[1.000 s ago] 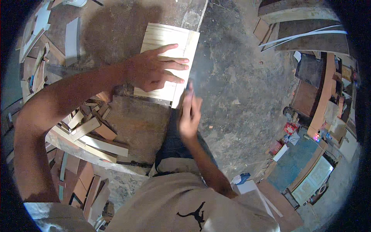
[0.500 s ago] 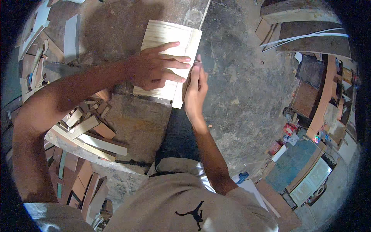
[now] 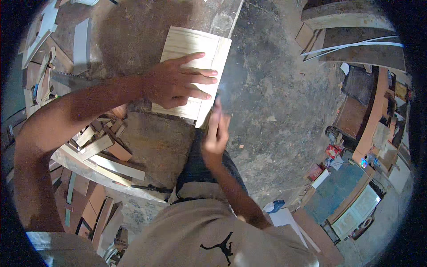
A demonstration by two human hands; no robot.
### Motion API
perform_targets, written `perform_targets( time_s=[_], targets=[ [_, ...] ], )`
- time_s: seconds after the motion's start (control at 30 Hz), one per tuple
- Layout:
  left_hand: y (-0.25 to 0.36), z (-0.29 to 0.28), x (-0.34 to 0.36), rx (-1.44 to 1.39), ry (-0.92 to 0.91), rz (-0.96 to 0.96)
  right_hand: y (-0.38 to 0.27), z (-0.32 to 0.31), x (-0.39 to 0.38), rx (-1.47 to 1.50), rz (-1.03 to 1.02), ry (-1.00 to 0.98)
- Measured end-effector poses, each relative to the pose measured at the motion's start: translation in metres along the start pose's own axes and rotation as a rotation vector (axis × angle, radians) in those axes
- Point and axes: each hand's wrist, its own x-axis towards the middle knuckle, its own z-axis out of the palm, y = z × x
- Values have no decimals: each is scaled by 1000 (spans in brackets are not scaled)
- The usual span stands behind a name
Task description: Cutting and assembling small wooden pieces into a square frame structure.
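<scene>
A pale wooden board (image 3: 194,41) with streaked grain lies on the brown work surface, its right side at the edge of that surface. Spread across the board's middle, my left hand (image 3: 171,84) presses down with fingers apart. My right hand (image 3: 216,133) is beside the board's lower right edge, a little blurred. Its fingers are closed, and a dark, thin piece shows at the fingertips against the board's edge. What that piece is stays hidden by the hand and the blur.
Wood offcuts (image 3: 100,144) are piled on the near left of the work surface. A handsaw blade (image 3: 71,75) and a white strip (image 3: 82,46) lie farther left. Dark concrete floor (image 3: 275,107) spreads to the right, with a blue-topped board (image 3: 336,191) and clutter beyond.
My right hand has slid along the board's right edge toward my body. My left hand stays flat on the board, and the board sits slightly lower in view.
</scene>
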Motion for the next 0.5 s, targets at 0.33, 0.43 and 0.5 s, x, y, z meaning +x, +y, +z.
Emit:
perform_targets(
  time_s=[0.33, 0.43, 0.5],
  targets=[
    [0, 1, -1, -9, -14, -11, -3, 4, 6, 13, 86, 6],
    [-4, 5, 6, -5, 40, 23, -5, 6, 64, 136, 237, 7],
    [-6, 1, 4, -3, 64, 39, 15, 4, 23, 181, 229, 25]
  ],
)
